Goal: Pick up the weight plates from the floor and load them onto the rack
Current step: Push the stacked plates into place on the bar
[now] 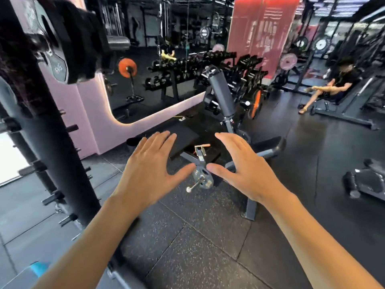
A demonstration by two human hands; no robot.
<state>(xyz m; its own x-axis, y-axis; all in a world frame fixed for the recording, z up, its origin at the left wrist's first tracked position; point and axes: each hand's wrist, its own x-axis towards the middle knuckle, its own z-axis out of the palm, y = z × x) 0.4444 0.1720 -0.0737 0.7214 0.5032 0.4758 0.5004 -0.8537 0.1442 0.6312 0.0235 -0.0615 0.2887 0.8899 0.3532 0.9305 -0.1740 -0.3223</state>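
Both hands, left [149, 163] and right [242, 166], are reaching forward spread and empty, framing a small plate [202, 177] as if to lift it. The rack [52, 126] is standing close on the left, handy for loading.

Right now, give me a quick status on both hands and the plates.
Left hand and right hand open, holding nothing. One small weight plate on a low peg between them, untouched. Rack upright at left. Bench frame close by.

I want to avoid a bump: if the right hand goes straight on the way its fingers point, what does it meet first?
Probably the upright gray pad of the bench: the right hand has straight fingers pointing up and slightly left toward the pad's lower end. Depth is unclear from one view, so it might pass in front.
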